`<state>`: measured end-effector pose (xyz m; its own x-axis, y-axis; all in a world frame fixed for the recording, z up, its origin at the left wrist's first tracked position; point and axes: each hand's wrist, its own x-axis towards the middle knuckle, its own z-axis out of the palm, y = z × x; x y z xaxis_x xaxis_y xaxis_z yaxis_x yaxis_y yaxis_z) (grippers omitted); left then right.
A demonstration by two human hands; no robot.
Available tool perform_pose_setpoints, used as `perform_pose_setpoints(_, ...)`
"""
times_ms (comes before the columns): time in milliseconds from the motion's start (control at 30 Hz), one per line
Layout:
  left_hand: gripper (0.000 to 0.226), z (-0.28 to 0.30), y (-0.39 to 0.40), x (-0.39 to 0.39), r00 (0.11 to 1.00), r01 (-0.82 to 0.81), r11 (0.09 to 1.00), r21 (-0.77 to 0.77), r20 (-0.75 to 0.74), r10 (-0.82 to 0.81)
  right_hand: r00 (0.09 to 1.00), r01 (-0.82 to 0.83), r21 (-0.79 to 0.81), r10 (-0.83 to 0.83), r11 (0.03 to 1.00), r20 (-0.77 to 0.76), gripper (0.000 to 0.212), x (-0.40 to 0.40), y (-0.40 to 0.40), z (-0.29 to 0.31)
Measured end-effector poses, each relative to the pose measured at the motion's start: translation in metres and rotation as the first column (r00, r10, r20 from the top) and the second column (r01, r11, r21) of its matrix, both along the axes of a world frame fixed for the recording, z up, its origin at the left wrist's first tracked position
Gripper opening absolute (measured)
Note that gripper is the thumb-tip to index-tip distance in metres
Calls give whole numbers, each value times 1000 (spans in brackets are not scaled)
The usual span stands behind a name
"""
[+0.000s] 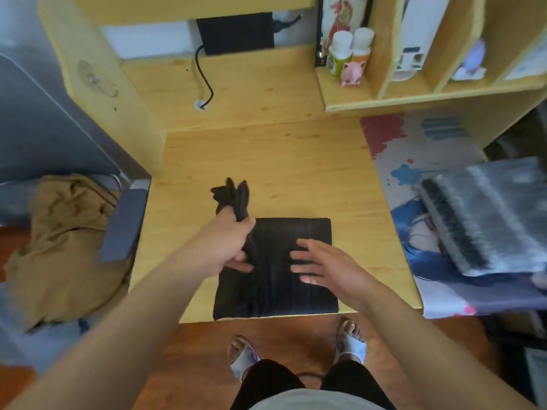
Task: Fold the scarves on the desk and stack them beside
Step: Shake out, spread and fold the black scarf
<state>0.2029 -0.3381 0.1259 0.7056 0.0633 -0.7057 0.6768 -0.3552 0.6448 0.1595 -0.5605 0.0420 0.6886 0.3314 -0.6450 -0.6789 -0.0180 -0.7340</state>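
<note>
The left hand [233,244] is gripping the black ribbed scarf's [284,279] fringed end; the right hand [322,263] is hovering, fingers spread, over it on the pale wooden desk [266,161].

L hand [229,244] clenched, R hand [322,266] flat

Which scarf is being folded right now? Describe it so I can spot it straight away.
Start at the wooden desk and look at its near edge, in front of the person. The black scarf lies there as a flat square; the left hand grips its bunched tail, the right hand hovers open above it. The striped grey scarf lies to the right, on the printed mat.
</note>
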Motion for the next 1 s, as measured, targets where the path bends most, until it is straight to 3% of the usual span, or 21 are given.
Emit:
perform_pose_setpoints(33,25,-12,-29,-4,1000,18,999,41,19,-19,998,47,77,-44,996,-38,40,-2,-2,-1)
perform_pose_setpoints(100,32,-43,-76,-17,992,112,993,40,45,-114,990,117,85,-109,990,-87,41,-7,-3,-8)
perform_pose_setpoints(167,34,-75,-96,-42,975,188,981,48,113,-192,980,155,-72,-162,985,-113,39,-13,-2,-28)
perform_pose_setpoints(267,40,-103,-62,-86,920,133,919,371,300,-254,976,162,-295,-197,942,-96,52,-18,-2,-55)
perform_pose_setpoints(333,55,-120,-20,-118,913,133,826,548,256,-317,978,168,-344,-200,924,-58,45,-16,2,-61)
perform_pose_setpoints(467,87,-148,38,-150,973,156,845,511,67,-221,975,183,-410,-218,893,-38,47,-4,15,-71)
perform_pose_setpoints(600,69,-157,38,-152,962,48,879,474,215,-168,974,220,-440,-220,870,53,58,11,26,-85)
perform_pose_setpoints(733,70,-162,32,-154,938,96,842,530,235,-255,953,298,-451,-235,841,192,35,8,25,-27)
perform_pose_setpoints(800,63,-163,30,-155,942,95,852,515,231,-244,951,310,-553,-258,773,173,36,5,9,-35)
perform_pose_setpoints(867,53,-162,30,-153,942,94,871,483,239,-234,975,201,-658,-215,725,61,36,1,-1,-49)
perform_pose_setpoints(1000,33,-159,29,-148,952,58,878,476,238,-192,980,147,-705,-197,694,10,36,-10,-1,-63)
